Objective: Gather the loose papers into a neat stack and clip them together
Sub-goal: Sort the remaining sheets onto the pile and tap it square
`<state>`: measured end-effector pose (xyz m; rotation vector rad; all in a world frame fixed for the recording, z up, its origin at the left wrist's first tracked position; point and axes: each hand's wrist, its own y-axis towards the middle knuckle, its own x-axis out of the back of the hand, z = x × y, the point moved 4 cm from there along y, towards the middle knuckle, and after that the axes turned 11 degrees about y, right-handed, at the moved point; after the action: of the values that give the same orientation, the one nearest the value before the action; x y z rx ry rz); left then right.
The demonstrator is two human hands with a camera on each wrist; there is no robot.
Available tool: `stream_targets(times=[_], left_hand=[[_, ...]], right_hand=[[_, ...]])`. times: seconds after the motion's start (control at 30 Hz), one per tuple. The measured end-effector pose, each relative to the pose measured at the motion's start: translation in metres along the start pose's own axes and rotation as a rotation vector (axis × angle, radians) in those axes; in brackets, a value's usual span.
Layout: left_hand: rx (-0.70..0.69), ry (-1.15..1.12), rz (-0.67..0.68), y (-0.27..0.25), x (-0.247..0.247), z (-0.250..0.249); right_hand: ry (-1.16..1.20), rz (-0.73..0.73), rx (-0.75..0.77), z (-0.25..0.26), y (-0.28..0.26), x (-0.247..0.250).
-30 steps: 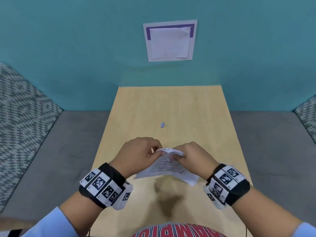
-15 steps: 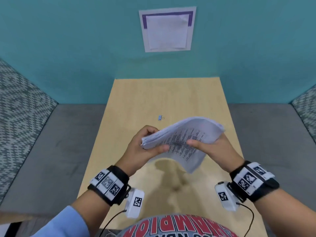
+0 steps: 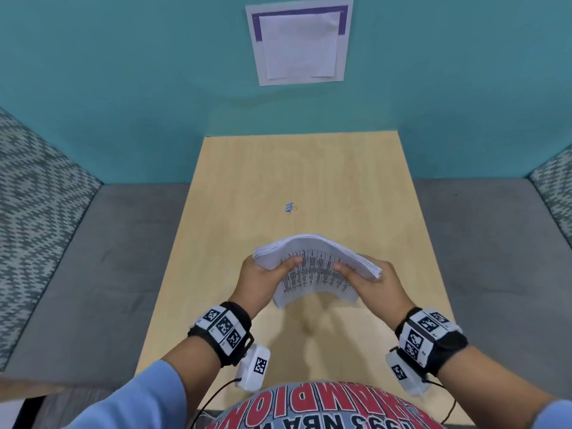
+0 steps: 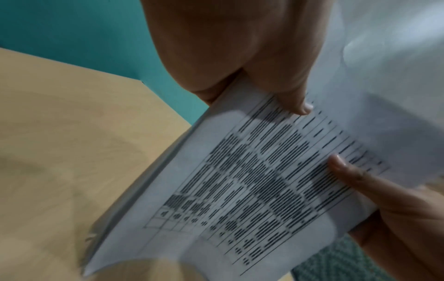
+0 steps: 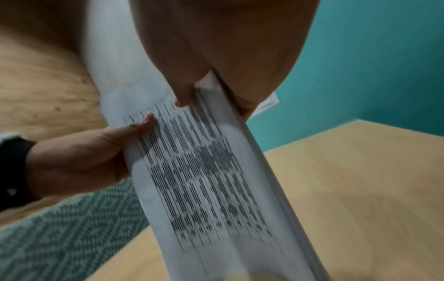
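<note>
A stack of printed white papers (image 3: 315, 267) is held upright in the air above the wooden table (image 3: 356, 187), its top edge bowed over. My left hand (image 3: 266, 274) grips its left side, thumb on the printed face. My right hand (image 3: 374, 283) grips the right side the same way. The left wrist view shows the papers (image 4: 252, 180) pinched by my left hand (image 4: 271, 91), with my right hand's thumb (image 4: 346, 171) on the sheet. In the right wrist view the papers (image 5: 204, 171) hang from my right hand (image 5: 199, 91). A small blue binder clip (image 3: 289, 207) lies on the table beyond the stack.
A teal wall (image 3: 123, 88) stands behind the table, with a white and purple sheet (image 3: 298, 44) fixed to it. Grey seating (image 3: 102, 274) flanks the table on both sides, with patterned cushions (image 3: 34, 196) at the outer edges.
The papers were low on the table, bunched between both hands. They have been raised into the air and turned so the printed face is toward me, held by both side edges.
</note>
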<state>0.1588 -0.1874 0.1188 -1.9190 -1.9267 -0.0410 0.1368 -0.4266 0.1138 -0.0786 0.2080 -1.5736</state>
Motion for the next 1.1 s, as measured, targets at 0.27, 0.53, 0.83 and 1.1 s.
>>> stream_targets(times=[0.27,0.53,0.83,1.1], left_hand=[[-0.066,0.004,0.019,0.007,0.016,-0.014],[-0.232,0.044,0.09,0.007,0.032,-0.028],[-0.264,0.12,0.131,0.017,0.034,-0.027],[-0.307,0.307,0.217,0.017,0.044,-0.023]], right_hand=[[-0.041,-0.041,-0.049,-0.014,0.012,0.009],[-0.021,0.065,-0.065,0.001,0.021,0.015],[-0.065,0.107,-0.095,0.002,0.027,0.017],[-0.1,0.091,-0.084,0.008,0.026,0.017]])
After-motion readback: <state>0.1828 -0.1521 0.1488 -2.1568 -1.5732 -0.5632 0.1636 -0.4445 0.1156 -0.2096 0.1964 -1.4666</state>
